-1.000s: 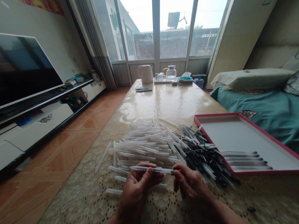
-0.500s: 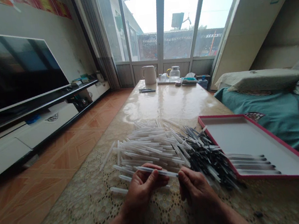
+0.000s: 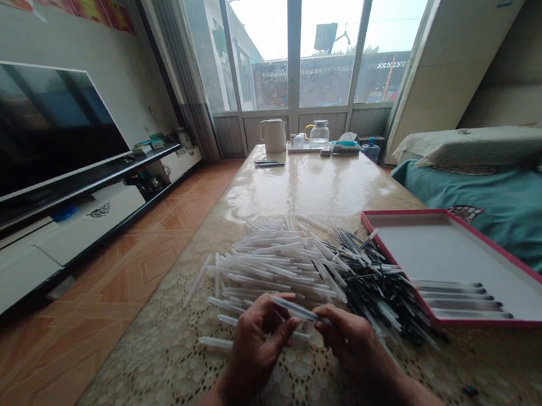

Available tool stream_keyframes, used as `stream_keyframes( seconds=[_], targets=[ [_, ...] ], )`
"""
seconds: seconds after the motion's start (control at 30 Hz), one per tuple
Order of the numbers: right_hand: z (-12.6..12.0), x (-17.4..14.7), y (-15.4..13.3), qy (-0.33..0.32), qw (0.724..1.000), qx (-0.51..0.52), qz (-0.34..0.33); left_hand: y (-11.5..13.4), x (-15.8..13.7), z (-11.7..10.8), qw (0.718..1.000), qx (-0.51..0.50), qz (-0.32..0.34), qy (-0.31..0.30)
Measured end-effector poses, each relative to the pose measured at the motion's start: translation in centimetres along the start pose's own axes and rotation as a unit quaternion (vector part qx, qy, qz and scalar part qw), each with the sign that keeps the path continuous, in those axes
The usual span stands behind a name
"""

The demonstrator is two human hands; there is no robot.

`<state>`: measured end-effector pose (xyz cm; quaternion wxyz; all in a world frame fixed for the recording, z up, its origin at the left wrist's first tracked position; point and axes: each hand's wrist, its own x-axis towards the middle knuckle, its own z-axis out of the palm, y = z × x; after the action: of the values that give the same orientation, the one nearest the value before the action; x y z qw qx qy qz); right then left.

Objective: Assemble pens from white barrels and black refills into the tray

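A translucent white pen [image 3: 290, 308] is held slanting between my two hands, above the table's near part. My left hand [image 3: 257, 339] has its far end loosely between thumb and fingers, the thumb tip just below the barrel. My right hand [image 3: 353, 339] pinches the near end between thumb and forefinger, hiding its tip. Just beyond my hands lies a heap of white pen barrels [image 3: 268, 257]. Beside it to the right is a heap of thin black pen parts [image 3: 378, 288]. Several pens with dark ends [image 3: 460, 297] lie in a red-rimmed tray [image 3: 529, 281].
The long table [image 3: 290, 193] has a patterned cover. At its far end stand a beige jug [image 3: 274, 137], a glass pitcher [image 3: 320, 133] and a tissue pack [image 3: 345, 145]. A small black piece [image 3: 469, 390] lies near the front right. A green-covered sofa [image 3: 517, 195] borders the right side.
The pen has shifted right and tilts more steeply, with less of it in my left hand. My left thumb has loosened from the barrel. My right hand has moved slightly left.
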<state>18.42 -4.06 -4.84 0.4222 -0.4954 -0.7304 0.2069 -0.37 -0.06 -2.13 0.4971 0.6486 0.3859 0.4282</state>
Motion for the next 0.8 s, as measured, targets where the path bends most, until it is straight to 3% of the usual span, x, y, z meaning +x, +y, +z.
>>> stream_keyframes(
  seconds=[0.13, 0.3, 0.6, 0.8],
  targets=[
    [-0.5, 0.0, 0.2, 0.032, 0.998, 0.019, 0.057, 0.6, 0.8, -3.4, 0.962, 0.247, 0.084, 0.073],
    [-0.6, 0.0, 0.6, 0.019, 0.998, 0.016, 0.062, 0.1, 1.3, -6.2, 0.909, 0.411, 0.05, 0.037],
    [-0.6, 0.0, 0.8, 0.019, 0.999, 0.007, 0.049, -0.4, 1.5, -5.9, 0.89, 0.455, 0.031, -0.005],
    [-0.8, 0.1, 0.4, 0.024, 0.999, -0.007, 0.037, -0.5, 1.5, -5.9, 0.899, 0.435, 0.057, 0.002]
  ],
)
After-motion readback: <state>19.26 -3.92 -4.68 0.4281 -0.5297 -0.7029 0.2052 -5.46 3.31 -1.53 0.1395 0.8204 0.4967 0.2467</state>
